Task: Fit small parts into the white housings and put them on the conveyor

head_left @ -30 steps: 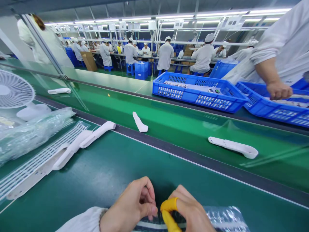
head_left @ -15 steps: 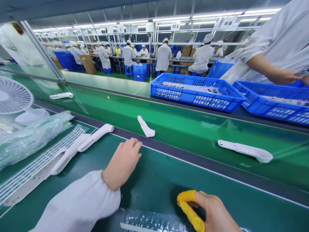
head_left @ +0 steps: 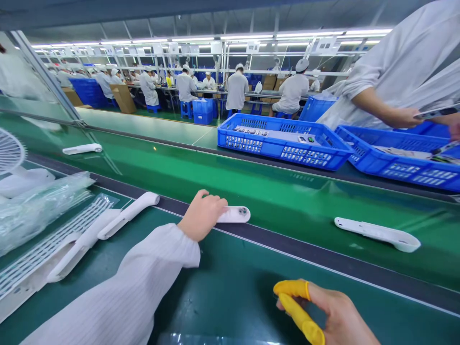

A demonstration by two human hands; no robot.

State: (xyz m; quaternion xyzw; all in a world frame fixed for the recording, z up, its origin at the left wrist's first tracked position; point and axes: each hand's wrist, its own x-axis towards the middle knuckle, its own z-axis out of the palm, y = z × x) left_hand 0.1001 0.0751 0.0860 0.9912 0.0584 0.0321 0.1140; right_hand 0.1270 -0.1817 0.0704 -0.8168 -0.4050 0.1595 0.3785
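Note:
My left hand (head_left: 205, 214), in a white sleeve, is closed around one end of a white plastic handle part (head_left: 235, 214). The free end, rounded and with small dark round spots, points right above the dark edge of the green belt. Yellow finger cots cover the thumb and forefinger of my right hand (head_left: 319, 309). Its fingertips are pinched together low over the green worktop (head_left: 230, 273); whatever is between them is too small to make out. On the belt to the right lies another long white plastic part (head_left: 377, 232), apart from both hands.
White plastic parts (head_left: 128, 215) lie in a row at left beside a striped strip sheet (head_left: 59, 239), clear plastic bags (head_left: 43, 206) and a white fan (head_left: 10, 153). Blue baskets (head_left: 283, 151) stand beyond the belt, near a co-worker's arm (head_left: 381, 108). Bubble wrap (head_left: 215, 339) shows at the bottom edge.
My left hand has moved forward and right and taken hold of the white part on the belt, turning it. My right hand stays pinched. The view has shifted a little.

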